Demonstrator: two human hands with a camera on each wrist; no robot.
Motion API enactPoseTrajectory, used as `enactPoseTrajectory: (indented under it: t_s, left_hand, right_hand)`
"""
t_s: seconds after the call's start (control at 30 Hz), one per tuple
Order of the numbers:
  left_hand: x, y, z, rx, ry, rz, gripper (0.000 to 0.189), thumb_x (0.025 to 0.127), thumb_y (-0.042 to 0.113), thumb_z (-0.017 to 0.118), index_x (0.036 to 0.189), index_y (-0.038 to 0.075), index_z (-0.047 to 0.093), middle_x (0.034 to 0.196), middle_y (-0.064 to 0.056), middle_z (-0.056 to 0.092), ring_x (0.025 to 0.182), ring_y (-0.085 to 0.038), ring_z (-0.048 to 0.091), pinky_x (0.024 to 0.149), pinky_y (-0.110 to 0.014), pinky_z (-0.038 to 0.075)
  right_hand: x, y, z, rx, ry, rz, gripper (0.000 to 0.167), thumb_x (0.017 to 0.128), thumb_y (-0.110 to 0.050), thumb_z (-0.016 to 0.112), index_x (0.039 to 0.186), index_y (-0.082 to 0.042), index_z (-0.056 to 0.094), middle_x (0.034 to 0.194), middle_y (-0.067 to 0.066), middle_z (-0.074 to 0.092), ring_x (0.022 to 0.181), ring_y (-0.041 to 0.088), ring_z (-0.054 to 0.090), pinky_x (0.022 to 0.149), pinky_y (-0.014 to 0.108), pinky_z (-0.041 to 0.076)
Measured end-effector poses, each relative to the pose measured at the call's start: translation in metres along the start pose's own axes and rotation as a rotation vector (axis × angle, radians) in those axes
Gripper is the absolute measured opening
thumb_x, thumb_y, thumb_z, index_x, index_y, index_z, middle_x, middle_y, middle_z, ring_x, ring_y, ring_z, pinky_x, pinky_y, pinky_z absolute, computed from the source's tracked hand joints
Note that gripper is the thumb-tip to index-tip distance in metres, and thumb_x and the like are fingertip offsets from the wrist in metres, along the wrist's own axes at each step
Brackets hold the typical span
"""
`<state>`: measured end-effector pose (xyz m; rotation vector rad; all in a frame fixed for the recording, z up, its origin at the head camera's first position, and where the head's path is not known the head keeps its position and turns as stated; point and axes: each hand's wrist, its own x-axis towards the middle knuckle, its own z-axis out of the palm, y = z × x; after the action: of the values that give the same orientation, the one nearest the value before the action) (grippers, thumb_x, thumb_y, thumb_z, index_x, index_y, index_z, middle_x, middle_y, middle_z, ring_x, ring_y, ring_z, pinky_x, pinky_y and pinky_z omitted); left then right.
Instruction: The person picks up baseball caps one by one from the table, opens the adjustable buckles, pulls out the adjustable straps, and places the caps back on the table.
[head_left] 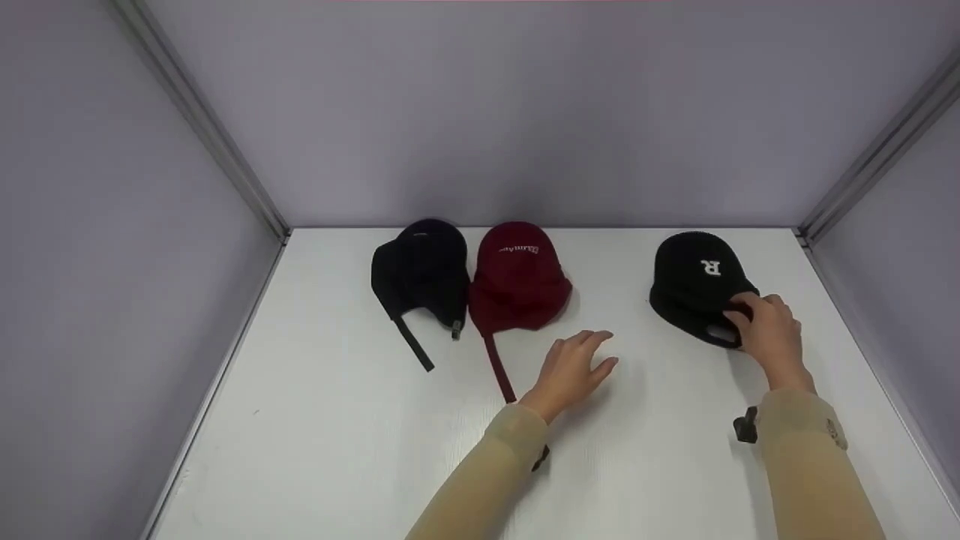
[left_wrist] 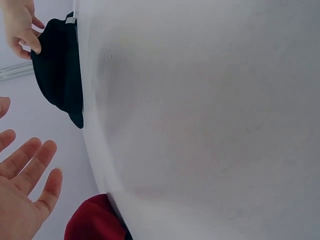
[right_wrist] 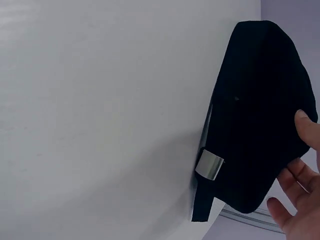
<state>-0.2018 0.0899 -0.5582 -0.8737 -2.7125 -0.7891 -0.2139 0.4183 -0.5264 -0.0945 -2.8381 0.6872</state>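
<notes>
At the right of the table lies a black cap (head_left: pixel 697 281) with a white letter R on its front. My right hand (head_left: pixel 770 334) pinches this cap at its near right edge. In the right wrist view the thumb (right_wrist: pixel 307 129) lies on the black fabric, near a silver buckle (right_wrist: pixel 210 165) on the strap. My left hand (head_left: pixel 571 367) hovers over the table with fingers loosely spread and nothing in them. It is nearest to a dark red cap (head_left: pixel 521 277), whose strap (head_left: pixel 500 367) trails toward me.
A dark navy or black cap (head_left: pixel 427 270) lies left of the red one, touching or nearly touching it, with its strap hanging loose. The white table (head_left: pixel 315 450) is bounded by pale panels (head_left: pixel 525 112) at the back and both sides.
</notes>
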Motion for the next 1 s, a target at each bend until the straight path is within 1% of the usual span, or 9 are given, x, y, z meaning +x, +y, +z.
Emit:
enactPoseTrajectory:
  t_s: [0.1, 0.2, 0.3, 0.4, 0.63, 0.83, 1.0]
  left_hand:
    - [0.002, 0.001, 0.001, -0.002, 0.007, 0.007, 0.037, 0.098, 0.037, 0.060, 0.129, 0.017, 0.062, 0.120, 0.002, 0.066, 0.111, -0.010, 0.061, 0.090, -0.033, 0.048]
    - [0.004, 0.002, 0.001, -0.005, 0.015, 0.013, 0.036, 0.098, 0.036, 0.061, 0.129, 0.017, 0.062, 0.120, 0.002, 0.066, 0.110, -0.010, 0.061, 0.090, -0.033, 0.048]
    - [0.007, 0.003, 0.000, -0.004, 0.032, 0.016, 0.036, 0.097, 0.034, 0.063, 0.129, 0.017, 0.062, 0.119, 0.002, 0.065, 0.110, -0.011, 0.061, 0.091, -0.033, 0.047]
    - [0.011, 0.005, -0.002, 0.005, 0.053, 0.023, 0.036, 0.096, 0.033, 0.064, 0.129, 0.017, 0.061, 0.119, 0.001, 0.065, 0.109, -0.012, 0.061, 0.091, -0.033, 0.047]
    - [0.019, 0.009, -0.001, 0.057, 0.089, 0.044, 0.035, 0.096, 0.032, 0.065, 0.127, 0.017, 0.061, 0.118, 0.002, 0.062, 0.108, -0.013, 0.060, 0.090, -0.030, 0.046]
    - [0.025, 0.013, -0.003, 0.101, 0.071, 0.047, 0.036, 0.099, 0.033, 0.060, 0.131, 0.017, 0.059, 0.124, 0.001, 0.060, 0.115, -0.014, 0.056, 0.095, -0.030, 0.043]
    - [0.025, 0.013, -0.005, 0.119, 0.067, 0.050, 0.033, 0.100, 0.034, 0.058, 0.129, 0.017, 0.062, 0.123, 0.002, 0.062, 0.115, -0.014, 0.057, 0.094, -0.030, 0.044]
  right_hand:
    - [-0.003, -0.006, 0.000, 0.037, -0.009, -0.010, 0.032, 0.100, -0.023, 0.060, 0.120, 0.001, 0.059, 0.109, 0.032, 0.050, 0.096, 0.048, 0.051, 0.079, 0.064, 0.038]
    - [-0.007, -0.015, 0.000, 0.066, -0.010, -0.016, 0.036, 0.100, -0.028, 0.060, 0.121, 0.001, 0.060, 0.105, 0.028, 0.051, 0.088, 0.043, 0.053, 0.074, 0.057, 0.041]
    - [-0.011, -0.026, -0.001, 0.082, -0.007, -0.027, 0.039, 0.100, -0.033, 0.059, 0.120, 0.000, 0.061, 0.100, 0.024, 0.051, 0.083, 0.037, 0.052, 0.070, 0.050, 0.041]
    - [-0.015, -0.036, -0.003, 0.093, -0.007, -0.043, 0.040, 0.099, -0.033, 0.059, 0.120, 0.001, 0.062, 0.097, 0.021, 0.051, 0.081, 0.033, 0.051, 0.069, 0.046, 0.040]
    - [-0.026, -0.057, -0.008, 0.122, -0.039, -0.075, 0.037, 0.099, -0.031, 0.061, 0.118, 0.000, 0.063, 0.094, 0.015, 0.051, 0.080, 0.027, 0.049, 0.068, 0.041, 0.040]
    - [-0.034, -0.073, -0.010, 0.144, -0.060, -0.100, 0.037, 0.098, -0.032, 0.061, 0.118, 0.000, 0.063, 0.093, 0.011, 0.052, 0.079, 0.024, 0.048, 0.065, 0.037, 0.041]
    - [-0.038, -0.082, -0.011, 0.159, -0.067, -0.137, 0.035, 0.098, -0.030, 0.063, 0.116, -0.001, 0.065, 0.095, 0.011, 0.055, 0.083, 0.024, 0.051, 0.067, 0.038, 0.042]
